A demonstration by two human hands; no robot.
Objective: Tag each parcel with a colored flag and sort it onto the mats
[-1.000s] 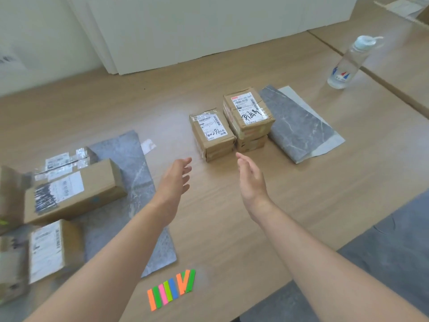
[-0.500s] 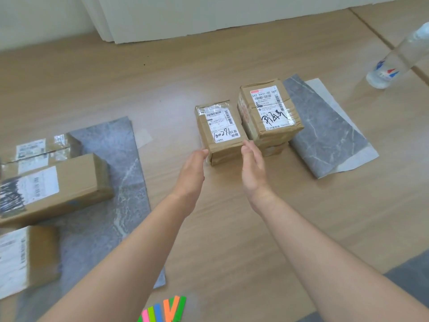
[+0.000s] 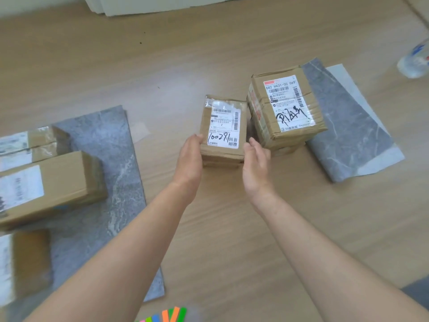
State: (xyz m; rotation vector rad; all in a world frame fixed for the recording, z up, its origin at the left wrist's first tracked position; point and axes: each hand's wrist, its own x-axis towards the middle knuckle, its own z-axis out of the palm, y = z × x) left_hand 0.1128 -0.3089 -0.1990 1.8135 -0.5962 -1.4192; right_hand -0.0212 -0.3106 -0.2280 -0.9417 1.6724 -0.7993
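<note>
Both hands have closed in since half a second ago, from just short of the small parcel to either side of it.

Across the wooden surface (image 3: 232,54), the left mat (image 3: 104,159) runs toward the near left corner and carries three sorted parcels (image 3: 51,187), while the right mat (image 3: 348,126) lies bare toward the right edge. A taller stack of parcels (image 3: 285,108) stands with its right side on that mat's left border. The small parcel (image 3: 224,129) sits mid-surface between the mats, just beside the stack, label up.

The left hand (image 3: 189,159) lies flat against the parcel's left face, thumb at the top edge. The right hand (image 3: 256,166) is spread and relaxed at the near right corner; I cannot tell whether it presses or only brushes the cardboard. The colored flags (image 3: 171,316) lie fanned at the near edge, untouched.

This carton looks stiff and light, probably an easy two-handed lift. Its taped faces are glossy and may slip under flat palms, so squeezing the bare cardboard of the two side walls, low down, seems safest. The narrow gap to the stack leaves little room for the right fingers; drawing the parcel toward the near edge first would likely help, and would also bring it nearer the flags.
</note>
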